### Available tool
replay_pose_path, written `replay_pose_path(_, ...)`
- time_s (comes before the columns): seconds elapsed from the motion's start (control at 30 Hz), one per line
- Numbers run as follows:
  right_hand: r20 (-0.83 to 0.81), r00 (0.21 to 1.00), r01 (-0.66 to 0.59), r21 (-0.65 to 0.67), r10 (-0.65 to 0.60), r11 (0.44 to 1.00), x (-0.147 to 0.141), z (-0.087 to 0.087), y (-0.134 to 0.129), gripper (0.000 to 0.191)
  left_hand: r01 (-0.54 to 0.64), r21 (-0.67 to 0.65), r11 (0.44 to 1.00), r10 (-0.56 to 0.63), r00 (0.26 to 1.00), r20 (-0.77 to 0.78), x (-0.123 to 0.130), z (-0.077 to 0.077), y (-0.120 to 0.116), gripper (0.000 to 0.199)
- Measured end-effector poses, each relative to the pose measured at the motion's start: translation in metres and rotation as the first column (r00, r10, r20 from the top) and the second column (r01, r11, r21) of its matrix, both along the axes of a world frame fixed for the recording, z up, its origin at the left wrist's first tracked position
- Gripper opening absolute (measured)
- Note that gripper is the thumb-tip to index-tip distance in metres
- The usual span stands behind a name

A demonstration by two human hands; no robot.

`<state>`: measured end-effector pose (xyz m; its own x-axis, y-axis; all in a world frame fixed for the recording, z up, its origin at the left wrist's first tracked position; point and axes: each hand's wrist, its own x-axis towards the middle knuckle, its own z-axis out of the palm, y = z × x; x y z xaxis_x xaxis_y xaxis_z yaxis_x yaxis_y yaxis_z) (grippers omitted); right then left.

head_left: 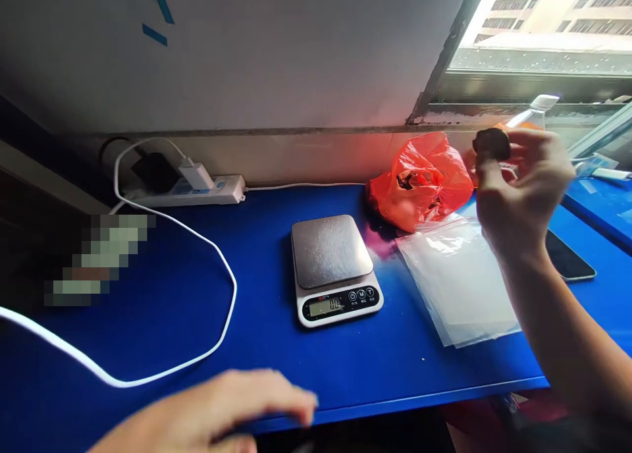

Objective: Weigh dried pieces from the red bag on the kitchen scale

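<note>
My right hand (523, 176) is raised at the right, pinching a small dark brown, roundish piece (491, 143) between thumb and fingers. Just left of it, a crumpled red plastic bag (429, 176) stands with its mouth open and dark pieces partly showing inside. Below the hand lie clear plastic zip bags (459, 275). A white kitchen scale (340, 268) with a bare steel plate sits mid-table, its display seeming to read 0.0. My left hand (222, 413) hovers by the table's front edge, blurred a little, fingers loosely stretched out and nothing visible in them.
A white power strip (230, 189) with a charger stands against the wall, and its white cable (232, 288) loops across the blue table (266, 354). A dark phone (570, 259) lies beyond my right wrist. Behind it are a clear bottle (536, 114) and the window.
</note>
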<state>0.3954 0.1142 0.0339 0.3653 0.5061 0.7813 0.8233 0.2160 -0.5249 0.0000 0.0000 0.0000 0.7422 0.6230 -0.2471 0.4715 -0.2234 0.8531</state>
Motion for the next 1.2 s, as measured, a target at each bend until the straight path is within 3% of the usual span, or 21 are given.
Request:
replay_pose_path(0.03,0.058,0.997,-0.061,0.055,0.058,0.997,-0.015,-0.003,-0.013,0.022,-0.092,-0.072,0.993,0.094,0.995,0.018,0.002,0.004,0.018,0.042)
replay_pose_path(0.07,0.164,0.965,-0.210,0.012,0.205,0.978,-0.031,-0.009,-0.024,0.014,-0.242,-0.083,0.967,0.248,0.966,0.075,0.005,0.006,0.037,0.044)
replay_pose_path(0.13,0.354,0.803,-0.422,-0.229,0.479,0.877,-0.063,-0.024,-0.040,0.013,-0.509,-0.100,0.855,0.518,0.822,0.237,0.018,0.006,0.076,0.046)
replay_pose_path(0.23,0.325,0.722,-0.498,-0.370,0.611,0.784,-0.096,-0.047,-0.040,0.017,-0.701,-0.154,0.697,0.708,0.636,0.308,0.040,-0.006,0.119,0.043)
replay_pose_path(0.33,0.259,0.708,-0.553,-0.375,0.657,0.744,-0.107,-0.056,-0.029,0.018,-0.724,-0.100,0.683,0.710,0.625,0.324,0.053,-0.022,0.136,0.039)
replay_pose_path(0.43,0.219,0.691,-0.611,-0.333,0.689,0.718,-0.102,-0.045,-0.029,0.031,-0.733,0.008,0.680,0.689,0.643,0.335,0.055,-0.037,0.134,0.039)
replay_pose_path(0.53,0.241,0.793,-0.555,-0.094,0.560,0.826,-0.082,-0.019,-0.037,0.024,-0.727,0.165,0.666,0.663,0.679,0.314,0.052,-0.045,0.127,0.038)
replay_pose_path(0.6,0.221,0.906,-0.395,0.140,0.360,0.908,-0.060,-0.002,-0.035,0.017,-0.695,0.268,0.668,0.635,0.719,0.282,0.052,-0.048,0.125,0.037)
replay_pose_path(0.67,0.107,0.982,-0.179,0.223,0.158,0.958,-0.031,0.009,-0.022,0.012,-0.651,0.350,0.673,0.601,0.758,0.254,0.052,-0.050,0.125,0.036)
replay_pose_path(0.7,0.048,0.994,-0.105,0.139,0.100,0.985,-0.015,0.010,-0.012,0.013,-0.631,0.382,0.675,0.586,0.774,0.242,0.052,-0.051,0.125,0.035)
replay_pose_path(0.77,0.018,0.996,-0.082,-0.129,0.085,0.988,0.014,0.004,0.013,0.015,-0.608,0.427,0.670,0.568,0.789,0.232,0.051,-0.055,0.128,0.033)
replay_pose_path(0.8,0.043,0.988,-0.125,-0.327,0.146,0.937,0.026,-0.002,0.025,0.017,-0.605,0.440,0.664,0.566,0.791,0.233,0.051,-0.056,0.129,0.032)
replay_pose_path(0.87,0.118,0.958,-0.167,-0.508,0.261,0.845,0.042,-0.017,0.049,0.017,-0.605,0.457,0.652,0.567,0.789,0.236,0.049,-0.060,0.131,0.031)
replay_pose_path(0.93,0.198,0.913,-0.192,-0.563,0.357,0.804,0.047,-0.032,0.065,0.015,-0.601,0.471,0.646,0.565,0.791,0.235,0.048,-0.062,0.132,0.032)
replay_pose_path(1.03,0.230,0.887,-0.219,-0.554,0.401,0.803,0.042,-0.045,0.076,0.015,-0.585,0.493,0.644,0.555,0.801,0.226,0.047,-0.060,0.131,0.031)
replay_pose_path(1.2,-0.006,0.877,-0.389,-0.595,0.480,0.704,0.033,-0.045,0.077,0.017,-0.555,0.507,0.660,0.545,0.818,0.186,0.049,-0.056,0.130,0.030)
